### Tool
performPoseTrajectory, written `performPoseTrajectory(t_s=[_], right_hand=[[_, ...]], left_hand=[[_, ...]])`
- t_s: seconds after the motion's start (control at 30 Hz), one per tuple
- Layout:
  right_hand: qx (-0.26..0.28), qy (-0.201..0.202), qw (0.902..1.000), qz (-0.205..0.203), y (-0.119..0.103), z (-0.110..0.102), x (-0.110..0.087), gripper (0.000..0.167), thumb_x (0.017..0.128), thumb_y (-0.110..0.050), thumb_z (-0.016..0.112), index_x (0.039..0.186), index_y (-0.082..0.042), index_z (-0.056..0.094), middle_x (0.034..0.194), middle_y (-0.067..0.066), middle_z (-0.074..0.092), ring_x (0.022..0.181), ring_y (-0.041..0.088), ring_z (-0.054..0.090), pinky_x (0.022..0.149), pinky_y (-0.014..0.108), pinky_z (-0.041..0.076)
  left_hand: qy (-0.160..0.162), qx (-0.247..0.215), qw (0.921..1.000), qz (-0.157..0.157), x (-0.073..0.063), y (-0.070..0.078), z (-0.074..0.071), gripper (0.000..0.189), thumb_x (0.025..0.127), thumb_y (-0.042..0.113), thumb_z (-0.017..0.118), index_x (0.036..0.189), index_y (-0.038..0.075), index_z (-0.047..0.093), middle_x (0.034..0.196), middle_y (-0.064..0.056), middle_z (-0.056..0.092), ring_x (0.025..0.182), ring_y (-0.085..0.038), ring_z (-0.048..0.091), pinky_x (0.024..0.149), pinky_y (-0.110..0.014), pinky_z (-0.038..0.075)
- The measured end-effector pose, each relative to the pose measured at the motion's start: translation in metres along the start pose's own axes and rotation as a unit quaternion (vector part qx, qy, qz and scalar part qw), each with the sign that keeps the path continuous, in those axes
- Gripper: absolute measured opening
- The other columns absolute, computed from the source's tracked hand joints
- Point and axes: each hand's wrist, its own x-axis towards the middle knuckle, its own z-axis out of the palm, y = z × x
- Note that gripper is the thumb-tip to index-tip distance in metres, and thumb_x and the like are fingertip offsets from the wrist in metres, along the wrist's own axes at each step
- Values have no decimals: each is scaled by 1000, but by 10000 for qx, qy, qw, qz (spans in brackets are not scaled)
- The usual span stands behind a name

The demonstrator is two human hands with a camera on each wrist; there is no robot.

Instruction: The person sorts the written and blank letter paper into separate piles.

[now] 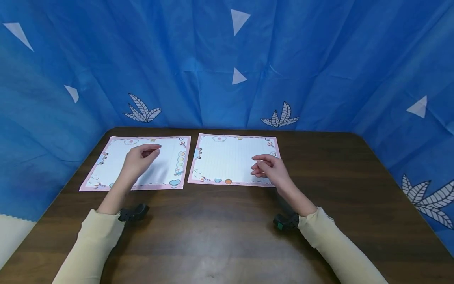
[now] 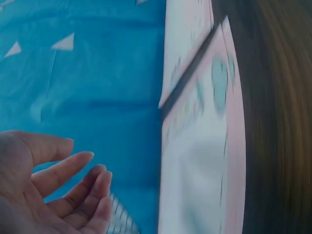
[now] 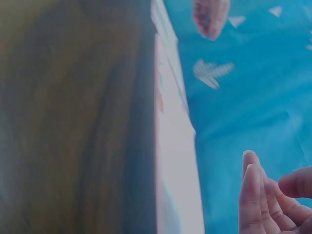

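Pink-bordered sheets (image 1: 227, 161) lie side by side. Left hand (image 1: 140, 161) and right hand (image 1: 272, 169) hover above them, fingers loosely bent.

Both arms reach from the near side toward the far side, the left arm (image 1: 93, 240) slanting rightward, the right arm (image 1: 340, 248) slanting leftward, each sleeve ending short of the hand. The left hand (image 1: 140, 159) hovers with fingers softly bent, thumb near the index fingertip. The right hand (image 1: 272, 170), slightly nearer, hovers relaxed, its thumb (image 3: 296, 183) apart from the fingertips (image 3: 249, 170).
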Motion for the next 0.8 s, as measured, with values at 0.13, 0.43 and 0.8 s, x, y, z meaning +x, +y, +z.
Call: performPoseTrajectory(t_s=[0.13,0.43,0.8], right_hand=[[41,297,9995,68,1,-19,1,29,98,-12,49,122,2,56,98,20,64,82,26,66,76,33,53],[13,1241,9922,115,27,-54,16,31,97,-25,51,120,-4,59,101,11,65,84,19,65,77,23,50],[-25,1617,9858,447,66,-74,35,35,97,-24,52,126,-4,54,125,15,53,112,26,54,95,34,40]], left_hand=[[-394,-329,9986,85,-15,50,15,40,96,23,54,125,-4,56,122,-23,55,108,-36,50,91,-48,42],[-661,-346,9971,-123,-16,73,57,38,95,19,54,128,0,54,124,-21,54,114,-36,48,95,-48,39],[-867,-401,9953,-141,-20,75,74,44,94,18,55,133,0,49,136,-23,44,125,-38,40,99,-49,35]])
